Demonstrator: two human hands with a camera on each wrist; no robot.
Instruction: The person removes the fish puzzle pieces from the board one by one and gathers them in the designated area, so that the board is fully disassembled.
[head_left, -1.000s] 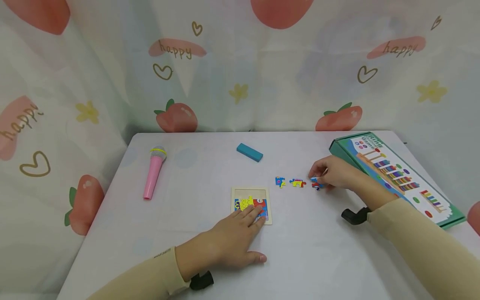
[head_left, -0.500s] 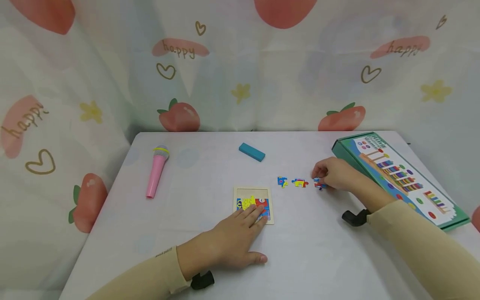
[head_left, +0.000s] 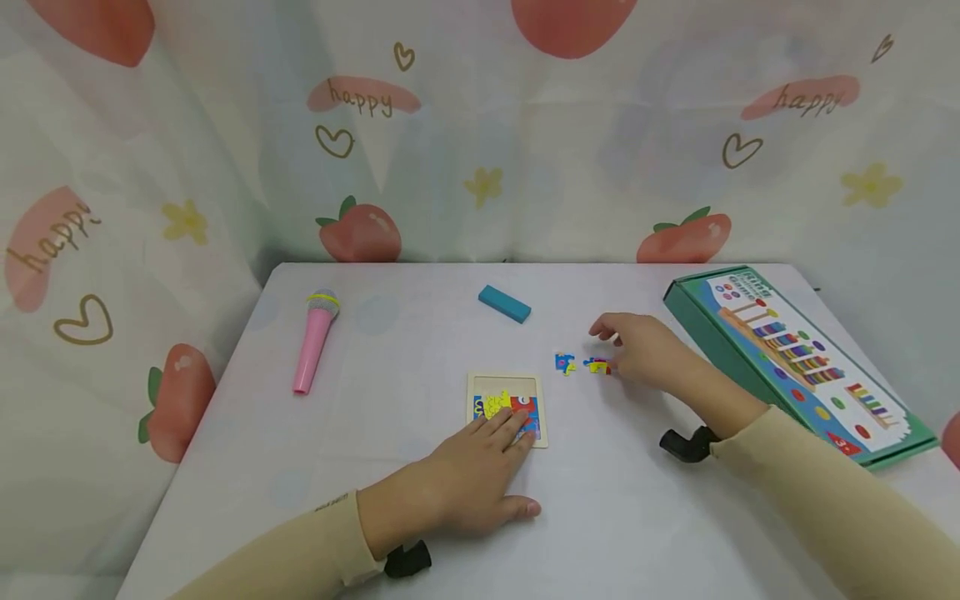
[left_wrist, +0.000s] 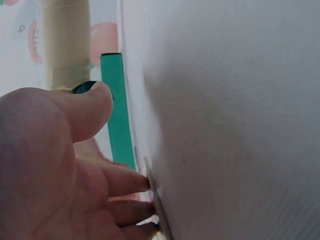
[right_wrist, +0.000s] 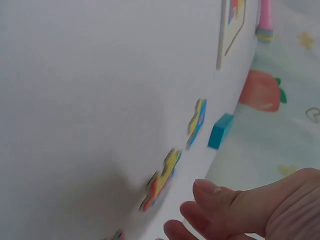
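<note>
My left hand rests with straight fingers on a small wooden puzzle tray, whose lower part is filled with yellow, red and blue pieces. Its fingertips touch the tray in the left wrist view. My right hand hovers above the table, fingers loosely bent and holding nothing. Below it lies a yellow and red puzzle piece, partly covered by the hand in the head view. To its left sits a blue and yellow puzzle piece. A third puzzle piece shows only at the right wrist view's bottom edge.
A teal block lies toward the back of the table. At the left is a pink toy microphone. A green game box lies at the right, beside my right forearm. A patterned curtain hangs behind the table.
My right hand has let go of the rightmost puzzle piece and moved left, over the middle piece. My left hand stays on the tray.
</note>
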